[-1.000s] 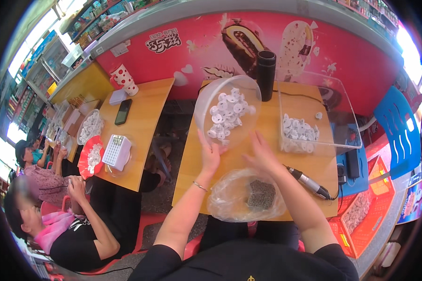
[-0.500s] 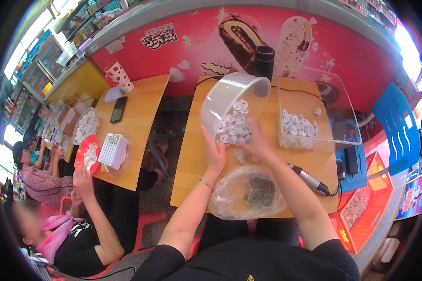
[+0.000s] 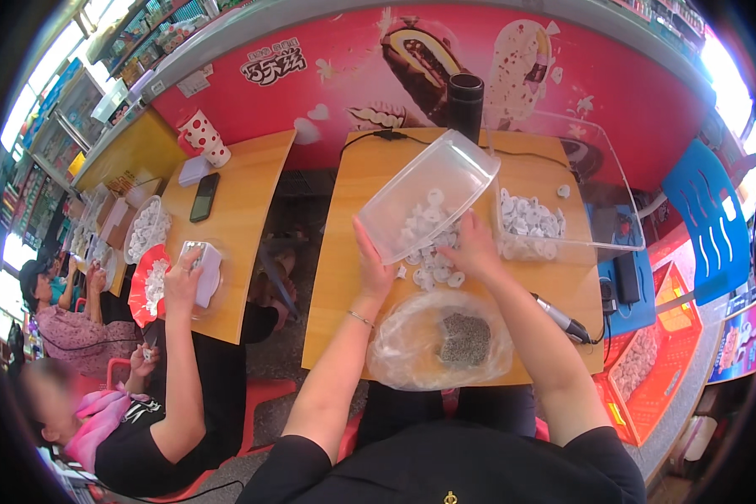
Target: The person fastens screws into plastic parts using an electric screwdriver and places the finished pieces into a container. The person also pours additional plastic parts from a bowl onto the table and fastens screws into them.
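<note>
A translucent plastic tub point(image 3: 427, 197) is tipped over above the wooden table, its mouth turned down toward the tabletop. Small white plastic pieces point(image 3: 433, 267) lie in a heap under and in front of it, some seen through its wall. My left hand point(image 3: 376, 267) grips the tub at its lower left edge. Beside the heap, my right hand point(image 3: 481, 250) has thumb and fingers apart, next to the tub's rim and touching or close to the pieces. Closer to me sits a clear plastic bag point(image 3: 403, 349) holding a mass of small grey bits point(image 3: 465, 339).
A clear box point(image 3: 521, 244) of similar white pieces stands at right, near a black bottle point(image 3: 465, 107). A silver pen-shaped tool point(image 3: 561, 317) with a cord lies at the right edge. Red crates point(image 3: 659, 370) stand beyond. Another person works at the left table point(image 3: 248, 202).
The tub has been tipped further, mouth downward, and more white pieces have come out onto the table. My right hand has shifted slightly right. The person at left has reached toward the white rack.
</note>
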The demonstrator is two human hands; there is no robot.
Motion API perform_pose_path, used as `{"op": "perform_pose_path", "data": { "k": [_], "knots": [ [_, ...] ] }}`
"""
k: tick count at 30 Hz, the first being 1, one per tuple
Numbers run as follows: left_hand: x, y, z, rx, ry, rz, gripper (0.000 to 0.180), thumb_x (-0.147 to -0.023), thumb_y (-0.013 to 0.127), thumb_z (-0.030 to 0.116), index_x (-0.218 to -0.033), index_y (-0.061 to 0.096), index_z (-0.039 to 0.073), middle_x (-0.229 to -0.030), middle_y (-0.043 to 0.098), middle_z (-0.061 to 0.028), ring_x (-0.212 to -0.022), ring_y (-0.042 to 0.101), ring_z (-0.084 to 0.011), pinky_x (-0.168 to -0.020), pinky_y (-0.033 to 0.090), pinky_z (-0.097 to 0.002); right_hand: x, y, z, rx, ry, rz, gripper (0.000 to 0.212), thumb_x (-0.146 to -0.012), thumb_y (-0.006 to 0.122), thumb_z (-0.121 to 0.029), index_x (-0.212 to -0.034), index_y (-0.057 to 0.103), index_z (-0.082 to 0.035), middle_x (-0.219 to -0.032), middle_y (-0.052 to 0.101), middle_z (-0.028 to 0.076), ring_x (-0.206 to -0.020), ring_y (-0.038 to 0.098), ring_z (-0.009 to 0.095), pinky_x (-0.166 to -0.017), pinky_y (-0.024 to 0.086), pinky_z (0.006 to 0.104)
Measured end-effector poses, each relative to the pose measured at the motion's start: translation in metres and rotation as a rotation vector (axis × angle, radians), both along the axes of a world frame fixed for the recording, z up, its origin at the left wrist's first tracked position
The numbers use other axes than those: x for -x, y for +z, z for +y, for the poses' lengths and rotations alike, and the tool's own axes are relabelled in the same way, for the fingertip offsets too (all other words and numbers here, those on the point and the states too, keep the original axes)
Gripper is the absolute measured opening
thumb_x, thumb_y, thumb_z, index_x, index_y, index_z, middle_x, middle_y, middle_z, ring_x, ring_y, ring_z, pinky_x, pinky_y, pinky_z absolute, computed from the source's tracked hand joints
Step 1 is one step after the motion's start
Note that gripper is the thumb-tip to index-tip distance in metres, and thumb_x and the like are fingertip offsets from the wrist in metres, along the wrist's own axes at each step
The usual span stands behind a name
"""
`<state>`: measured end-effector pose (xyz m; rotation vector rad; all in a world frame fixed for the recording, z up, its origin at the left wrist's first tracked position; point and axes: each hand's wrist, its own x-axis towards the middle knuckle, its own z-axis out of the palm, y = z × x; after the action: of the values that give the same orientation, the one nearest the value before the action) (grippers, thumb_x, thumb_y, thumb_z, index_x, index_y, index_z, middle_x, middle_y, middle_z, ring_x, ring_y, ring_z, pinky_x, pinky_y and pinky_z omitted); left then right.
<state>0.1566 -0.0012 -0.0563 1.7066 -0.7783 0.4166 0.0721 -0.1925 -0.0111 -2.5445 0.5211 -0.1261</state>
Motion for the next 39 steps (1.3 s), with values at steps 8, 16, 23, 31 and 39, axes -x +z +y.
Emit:
{"op": "perform_pose_path", "data": {
  "k": [8, 16, 23, 31, 39],
  "knots": [
    [-0.035, -0.003, 0.003, -0.004, 0.139, 0.028, 0.076, -0.092, 0.046, 0.006, -0.151, -0.003, 0.009, -0.147, 0.026, -0.0244, -0.127, 0.043, -0.0368, -0.106, 0.035, -0.0458, 0.014, 0.019, 0.014, 0.028, 0.004, -0.054, 0.088, -0.076, 0.074, -0.036, -0.143, 0.028, -0.003, -0.143, 0.033, 0.026, -0.129, 0.035, 0.042, -0.108, 0.032, 0.0447],
    [-0.1, 0.04, 0.071, 1.042, 0.006, 0.93, 0.053, -0.092, 0.034, 0.004, -0.142, 0.017, 0.002, -0.133, 0.04, -0.0278, -0.096, 0.063, -0.0383, -0.085, 0.058, -0.0461, 0.126, 0.081, -0.015, -0.144, 0.31, -0.154, 0.063, -0.079, 0.071, -0.022, -0.134, 0.047, -0.004, -0.132, 0.051, 0.02, -0.124, 0.047, 0.035, -0.105, 0.037, 0.0398],
    [-0.215, 0.011, 0.193, 1.459, -0.109, 1.269, 0.071, -0.09, 0.053, 0.02, -0.137, 0.012, -0.013, -0.138, 0.025, -0.0311, -0.102, 0.059, -0.044, -0.086, 0.058, -0.0485, 0.216, 0.064, -0.065, -0.044, 0.009, -0.022, 0.064, -0.076, 0.073, -0.017, -0.132, 0.047, -0.004, -0.126, 0.054, 0.022, -0.117, 0.051, 0.038, -0.099, 0.042, 0.0407],
    [-0.207, 0.034, 0.19, 1.363, -0.071, 1.311, 0.096, -0.081, 0.072, 0.042, -0.143, 0.013, -0.001, -0.129, 0.044, -0.0242, -0.111, 0.056, -0.0385, -0.094, 0.051, -0.0505, 0.235, 0.047, -0.061, -0.105, -0.003, 0.049, 0.071, -0.071, 0.075, -0.016, -0.133, 0.044, -0.003, -0.127, 0.05, 0.021, -0.115, 0.051, 0.041, -0.099, 0.041, 0.0427],
    [-0.086, 0.042, -0.1, -0.414, -0.255, -0.036, 0.034, -0.09, 0.056, 0.017, -0.122, 0.056, 0.003, -0.121, 0.058, -0.0169, -0.118, 0.051, -0.0332, -0.102, 0.04, -0.0405, 0.215, 0.014, -0.049, 0.287, -0.029, -0.043, 0.055, -0.072, 0.071, -0.014, -0.124, 0.053, -0.008, -0.104, 0.055, 0.013, -0.1, 0.053, 0.032, -0.087, 0.044, 0.0423]
  ]
}}
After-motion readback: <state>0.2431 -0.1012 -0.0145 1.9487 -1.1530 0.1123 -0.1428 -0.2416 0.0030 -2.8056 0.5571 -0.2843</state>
